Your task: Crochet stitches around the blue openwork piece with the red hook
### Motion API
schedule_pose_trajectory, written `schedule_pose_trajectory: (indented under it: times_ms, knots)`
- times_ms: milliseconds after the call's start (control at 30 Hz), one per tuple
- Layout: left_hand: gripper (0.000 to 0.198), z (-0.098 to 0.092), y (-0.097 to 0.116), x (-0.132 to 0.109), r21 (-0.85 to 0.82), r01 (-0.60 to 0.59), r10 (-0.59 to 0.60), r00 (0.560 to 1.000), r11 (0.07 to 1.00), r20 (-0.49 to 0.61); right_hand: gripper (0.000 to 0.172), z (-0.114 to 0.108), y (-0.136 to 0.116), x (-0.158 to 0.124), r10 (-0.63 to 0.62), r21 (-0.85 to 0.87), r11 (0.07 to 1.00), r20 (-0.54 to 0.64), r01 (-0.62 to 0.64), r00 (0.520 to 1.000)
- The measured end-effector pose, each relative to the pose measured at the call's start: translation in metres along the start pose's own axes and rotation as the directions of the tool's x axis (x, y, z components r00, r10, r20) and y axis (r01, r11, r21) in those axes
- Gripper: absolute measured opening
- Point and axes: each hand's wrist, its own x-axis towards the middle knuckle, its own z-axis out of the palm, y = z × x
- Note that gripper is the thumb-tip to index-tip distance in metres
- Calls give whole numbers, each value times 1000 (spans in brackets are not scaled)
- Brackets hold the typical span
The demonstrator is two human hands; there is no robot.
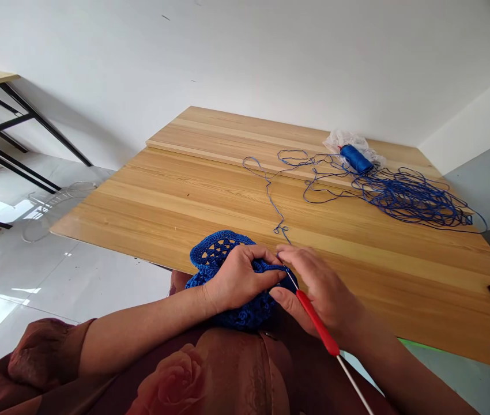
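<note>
Blue crochet piece (pixel 217 253) partly worked, pinched by left hand (pixel 240 276); red-handled crochet hook (pixel 317 321) gripped closed in right hand (pixel 320 288); more blue thread left on spool (pixel 356 159) and in loose loops (pixel 409 199).

Thread spool (pixel 356 159) lies on the table (pixel 176 202) beyond the crochet piece (pixel 210 256).

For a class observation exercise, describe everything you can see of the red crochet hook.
The crochet hook has a glossy red grip, plastic-looking, narrowing to a thin, pale metal shaft at the working end. A slim white rod continues from the grip's other end and runs out of view at the bottom of the picture. The hook lies tilted, held by the right hand between thumb and fingers, its shaft reaching toward the edge of the blue crochet work. The hooked tip is too small to make out.
</note>
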Motion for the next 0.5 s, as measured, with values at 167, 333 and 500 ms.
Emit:
schedule_pose_trajectory:
  times_ms: [167,333,500]
  knots:
    - [23,-4,3,0,41,64,-64,998,997,-15,20,-7,-3,-11,-144,-255,961,-118,110,982]
    - [18,-4,5,0,5,30,-30,999,1000,12,18,-18,-15,-18,-66,-224,973,-6,63,998]
    - [15,-8,6,1,-108,42,-23,985,993,171,29,-40,-1,-9,111,331,925,236,-187,965]
